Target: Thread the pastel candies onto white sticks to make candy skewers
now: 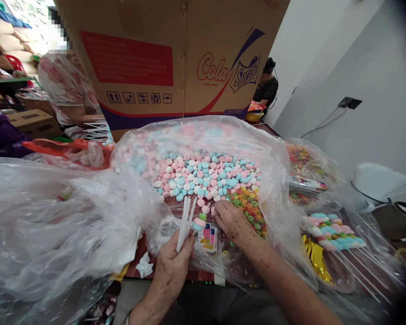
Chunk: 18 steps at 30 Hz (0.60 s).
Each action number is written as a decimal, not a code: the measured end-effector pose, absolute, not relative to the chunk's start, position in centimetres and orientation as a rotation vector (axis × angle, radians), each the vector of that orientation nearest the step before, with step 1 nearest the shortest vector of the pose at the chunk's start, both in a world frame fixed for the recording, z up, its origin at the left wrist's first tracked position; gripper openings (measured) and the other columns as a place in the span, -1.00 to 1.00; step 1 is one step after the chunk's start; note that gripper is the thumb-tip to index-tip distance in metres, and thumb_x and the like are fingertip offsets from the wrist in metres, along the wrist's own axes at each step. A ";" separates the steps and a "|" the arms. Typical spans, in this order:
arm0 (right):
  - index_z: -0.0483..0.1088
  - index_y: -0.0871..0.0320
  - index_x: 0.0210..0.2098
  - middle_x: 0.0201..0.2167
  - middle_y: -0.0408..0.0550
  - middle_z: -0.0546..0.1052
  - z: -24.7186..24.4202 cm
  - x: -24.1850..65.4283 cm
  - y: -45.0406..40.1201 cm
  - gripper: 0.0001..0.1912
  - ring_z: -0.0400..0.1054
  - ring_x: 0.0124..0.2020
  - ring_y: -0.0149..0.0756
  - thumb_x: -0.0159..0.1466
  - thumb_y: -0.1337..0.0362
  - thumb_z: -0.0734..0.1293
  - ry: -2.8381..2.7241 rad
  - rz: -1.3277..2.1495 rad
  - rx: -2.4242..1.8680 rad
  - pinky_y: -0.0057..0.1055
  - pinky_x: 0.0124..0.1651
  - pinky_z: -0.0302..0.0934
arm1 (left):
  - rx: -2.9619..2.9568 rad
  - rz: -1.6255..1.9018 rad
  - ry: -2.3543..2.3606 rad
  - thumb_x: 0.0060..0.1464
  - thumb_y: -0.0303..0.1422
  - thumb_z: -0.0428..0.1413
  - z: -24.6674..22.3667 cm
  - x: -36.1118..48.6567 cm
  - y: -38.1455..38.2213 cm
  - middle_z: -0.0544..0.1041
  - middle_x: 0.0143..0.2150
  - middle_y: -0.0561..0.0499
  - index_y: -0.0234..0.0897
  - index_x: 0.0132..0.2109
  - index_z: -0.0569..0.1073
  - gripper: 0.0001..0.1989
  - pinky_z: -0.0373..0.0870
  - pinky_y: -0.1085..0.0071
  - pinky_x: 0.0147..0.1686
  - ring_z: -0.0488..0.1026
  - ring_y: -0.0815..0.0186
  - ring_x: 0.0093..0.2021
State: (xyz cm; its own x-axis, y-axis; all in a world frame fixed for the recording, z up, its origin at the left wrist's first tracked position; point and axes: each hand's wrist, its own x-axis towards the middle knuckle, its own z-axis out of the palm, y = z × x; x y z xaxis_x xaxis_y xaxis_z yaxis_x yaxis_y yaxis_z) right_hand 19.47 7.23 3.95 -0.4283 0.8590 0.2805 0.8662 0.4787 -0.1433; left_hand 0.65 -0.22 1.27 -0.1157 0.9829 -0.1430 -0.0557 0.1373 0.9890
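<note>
**White sticks in hand before a heap of candy**

A cardboard box (138, 104) walls off the top centre of the frame. Below it, clear plastic (274, 176) surrounds pastel candies (203, 174) at centre and gummy rings (250, 207) just right; candy skewers (334, 232) lie at right. Slightly below centre, the left hand (174, 264) grips several white sticks (183, 225), long axes running up the frame, tips leaning slightly right and fanned. They are thin, straight and plain. The right hand (232, 223) has its fingertips at the pink candies; whether it pinches one cannot be told.
</note>
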 end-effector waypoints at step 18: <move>0.44 0.18 -0.22 -0.26 0.04 0.50 2.6 20.0 7.2 -0.81 0.33 -0.16 -0.16 0.29 0.48 0.21 -2.420 -0.098 -1.342 -0.28 -0.07 0.26 | 1.028 1.223 1.334 0.03 -0.06 0.18 0.6 0.7 -0.2 0.35 -0.66 0.17 -0.31 -0.24 0.55 -0.63 0.11 0.51 -0.69 0.21 0.42 -0.68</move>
State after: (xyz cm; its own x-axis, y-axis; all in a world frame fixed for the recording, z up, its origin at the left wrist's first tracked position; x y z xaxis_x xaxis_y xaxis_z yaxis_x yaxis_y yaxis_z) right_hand 19.97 7.18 2.56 -0.4776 0.8052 0.3516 0.8311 0.5438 -0.1166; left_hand 0.75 -0.19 0.62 -0.1255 0.9839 -0.1272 -0.0418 0.1229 0.9915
